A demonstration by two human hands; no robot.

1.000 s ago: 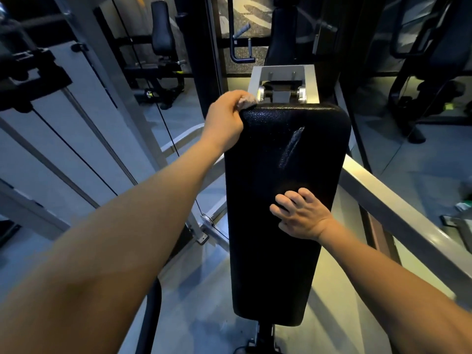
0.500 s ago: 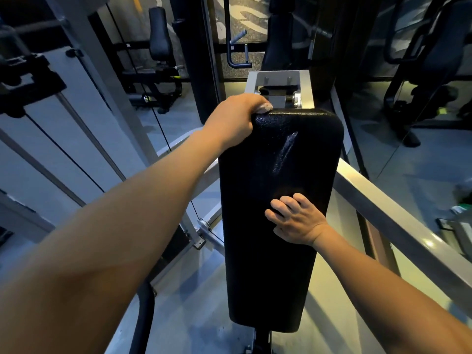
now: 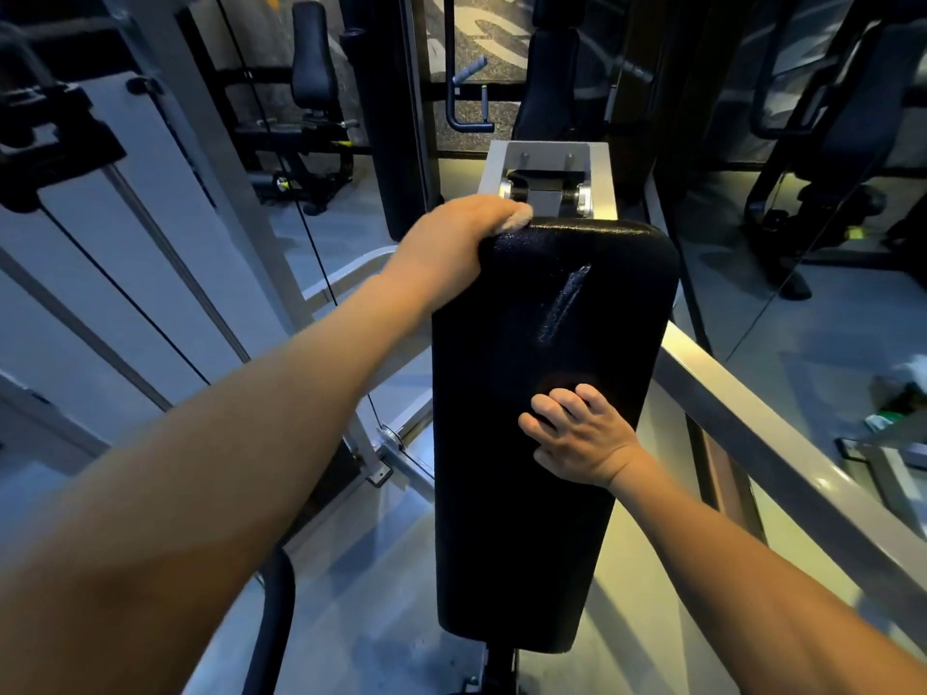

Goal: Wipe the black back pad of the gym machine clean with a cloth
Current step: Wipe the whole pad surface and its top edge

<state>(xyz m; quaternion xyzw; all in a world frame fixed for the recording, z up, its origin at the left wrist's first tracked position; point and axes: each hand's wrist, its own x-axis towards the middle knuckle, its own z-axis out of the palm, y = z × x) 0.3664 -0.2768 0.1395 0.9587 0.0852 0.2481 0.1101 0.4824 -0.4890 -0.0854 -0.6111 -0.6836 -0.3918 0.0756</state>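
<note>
The black back pad [image 3: 526, 519] stands long and upright in the middle of the view, with a wet streak near its top. My left hand [image 3: 451, 238] grips a small pale cloth [image 3: 516, 219] and presses it against the pad's top left corner; only a bit of the cloth shows past my fingers. My right hand [image 3: 577, 438] rests on the middle of the pad's face with its fingers spread and bent, holding nothing.
A grey metal bracket [image 3: 547, 183] sits behind the pad's top. A grey frame rail [image 3: 782, 443] runs down to the right. Cables and grey uprights [image 3: 165, 243] stand at left. Other dark gym machines [image 3: 311, 117] fill the background.
My left hand with the cloth has slid a little along the pad's top left corner, towards its top edge. My right hand has stayed on the pad's middle.
</note>
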